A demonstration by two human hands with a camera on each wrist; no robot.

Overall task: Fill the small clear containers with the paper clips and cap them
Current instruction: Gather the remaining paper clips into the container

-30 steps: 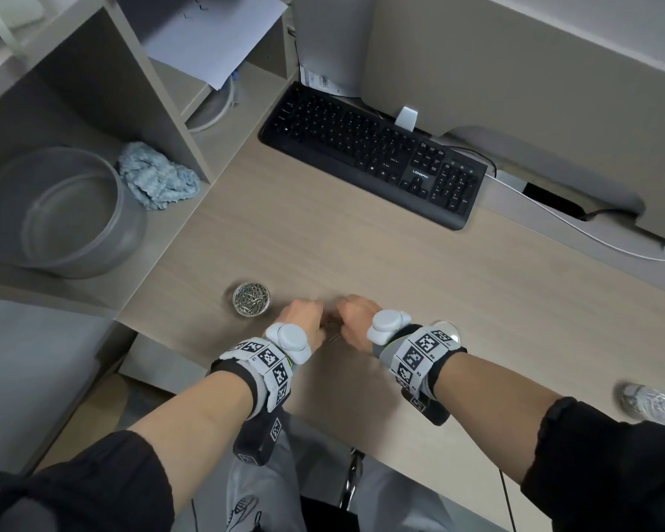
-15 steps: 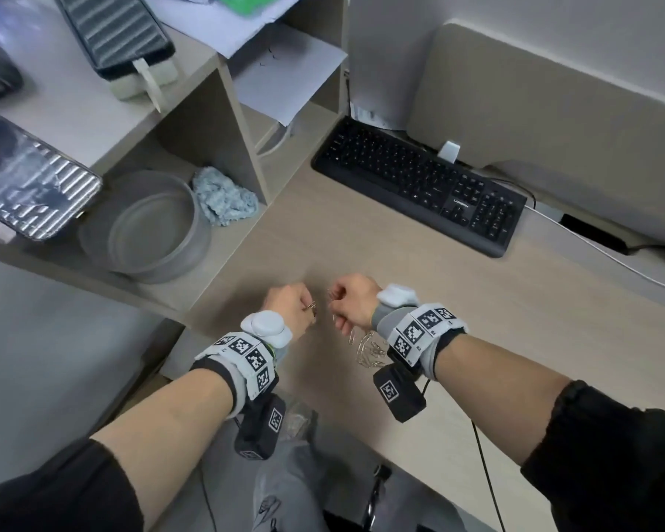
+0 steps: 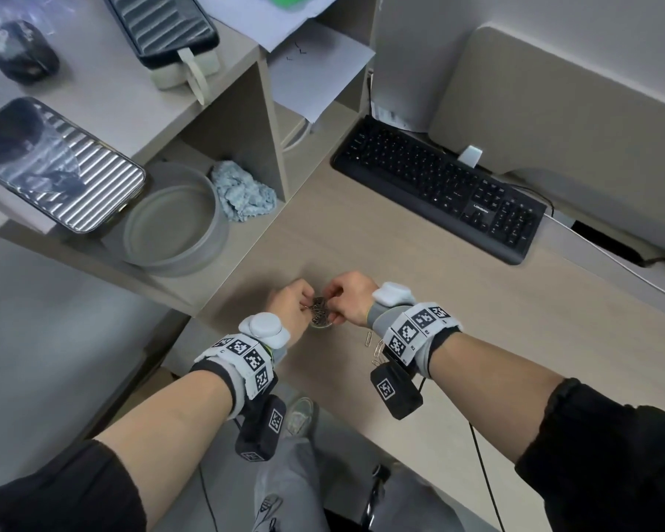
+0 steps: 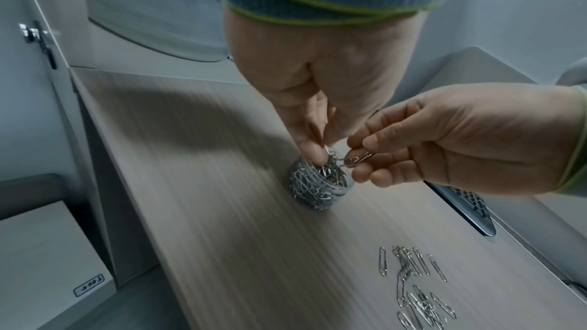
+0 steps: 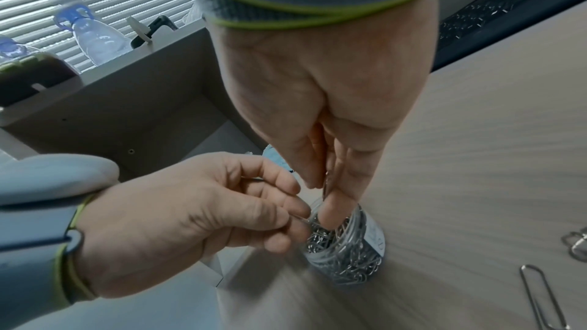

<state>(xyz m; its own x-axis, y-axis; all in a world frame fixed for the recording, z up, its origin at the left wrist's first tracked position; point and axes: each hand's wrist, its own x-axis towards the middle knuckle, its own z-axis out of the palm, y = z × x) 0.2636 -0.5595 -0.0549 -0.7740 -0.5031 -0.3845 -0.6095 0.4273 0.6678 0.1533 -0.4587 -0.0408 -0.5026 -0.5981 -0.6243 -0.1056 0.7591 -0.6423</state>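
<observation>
While pinching clips, both hands' fingers (image 4: pixel 312 152) enter the jar (image 4: pixel 317 186).

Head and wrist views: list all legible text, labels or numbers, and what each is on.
"LONGAN" or similar, blurred: brand mark on the black keyboard.
"T002", seen upside down, uncertain: label on the pale cabinet.
Wristband markers: patterns only, tiny captions unreadable.
Jar sticker: too blurred.

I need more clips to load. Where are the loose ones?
The loose paper clips lie on the desk under the right wrist, right of the clear container.
</observation>
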